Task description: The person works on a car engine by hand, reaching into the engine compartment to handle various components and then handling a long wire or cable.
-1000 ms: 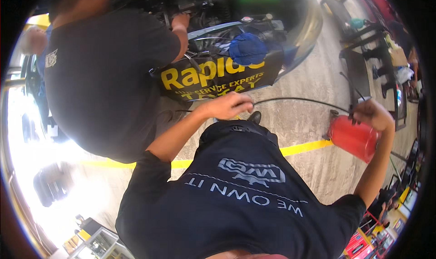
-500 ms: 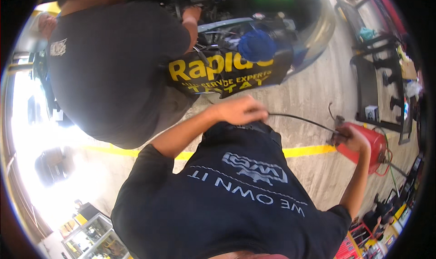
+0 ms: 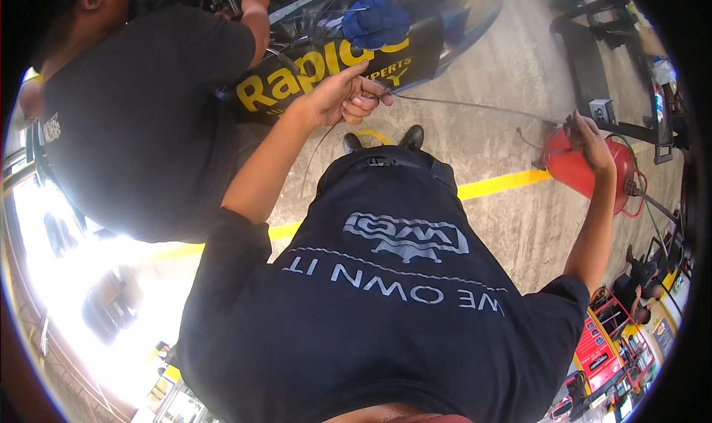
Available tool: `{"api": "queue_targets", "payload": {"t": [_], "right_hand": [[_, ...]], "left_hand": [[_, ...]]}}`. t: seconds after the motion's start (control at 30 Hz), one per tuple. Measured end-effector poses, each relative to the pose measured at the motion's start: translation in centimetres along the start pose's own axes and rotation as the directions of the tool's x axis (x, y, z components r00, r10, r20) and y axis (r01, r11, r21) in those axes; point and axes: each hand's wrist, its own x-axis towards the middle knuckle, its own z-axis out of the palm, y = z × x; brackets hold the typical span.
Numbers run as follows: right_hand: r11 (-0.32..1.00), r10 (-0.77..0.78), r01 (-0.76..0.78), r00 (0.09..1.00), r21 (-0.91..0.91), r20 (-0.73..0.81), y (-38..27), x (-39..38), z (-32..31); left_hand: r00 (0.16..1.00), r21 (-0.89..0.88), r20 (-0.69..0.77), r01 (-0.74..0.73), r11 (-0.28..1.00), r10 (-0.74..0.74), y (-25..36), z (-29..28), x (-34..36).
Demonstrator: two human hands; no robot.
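My left hand (image 3: 347, 98), turned palm upward, pinches a long thin dark cable (image 3: 475, 105) between thumb and fingers, and a loose length hangs below it. The cable runs right to my right hand (image 3: 589, 141), whose fingers are closed on it in front of a red cylindrical tank (image 3: 565, 169). Above my left hand is a car fender draped with a black cover (image 3: 267, 96) with yellow lettering, and a blue cloth (image 3: 374, 24) lies on it.
A co-worker in a dark shirt (image 3: 141, 133) bends over the engine bay at the left, an arm (image 3: 256, 30) reaching in. A black metal frame (image 3: 582, 59) stands at right. A yellow floor line (image 3: 500, 182) crosses below. Other people (image 3: 638, 289) are at the lower right.
Both my hands have moved upward in the picture. My left hand has turned from back-up to palm-up, and the cable between my hands looks straighter.
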Motion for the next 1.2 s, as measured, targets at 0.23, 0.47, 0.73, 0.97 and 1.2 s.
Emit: {"api": "queue_targets", "payload": {"t": [0.23, 0.47, 0.73, 0.97, 1.2], "right_hand": [[0.988, -0.113, 0.115, 0.993, -0.102, 0.032, -0.9, 0.8, 0.0], [0.980, -0.142, 0.149, 0.988, -0.133, 0.056, -1.9, 2.1, -1.0], [0.982, -0.189, 0.189, 0.980, 0.006, 0.066, -3.4, 3.0, -0.8], [0.974, -0.189, 0.186, 0.982, 0.130, 0.019, -5.3, 2.5, 0.5], [0.963, -0.219, 0.224, 0.975, 0.151, -0.047, -4.7, 2.9, -1.0]], "left_hand": [[1.000, -0.010, -0.018, -0.008, 1.000, 0.007, 0.5, 0.7, 0.1], [0.999, -0.086, -0.018, -0.035, 0.996, 0.034, 0.8, 1.2, -0.1], [0.995, -0.123, -0.045, -0.097, 0.988, 0.092, 1.4, 0.7, -0.3], [0.988, -0.175, -0.091, -0.139, 0.975, 0.125, 2.2, 0.1, -0.3], [0.969, -0.174, -0.137, -0.228, 0.958, 0.206, 2.8, -0.5, -0.8]]}}
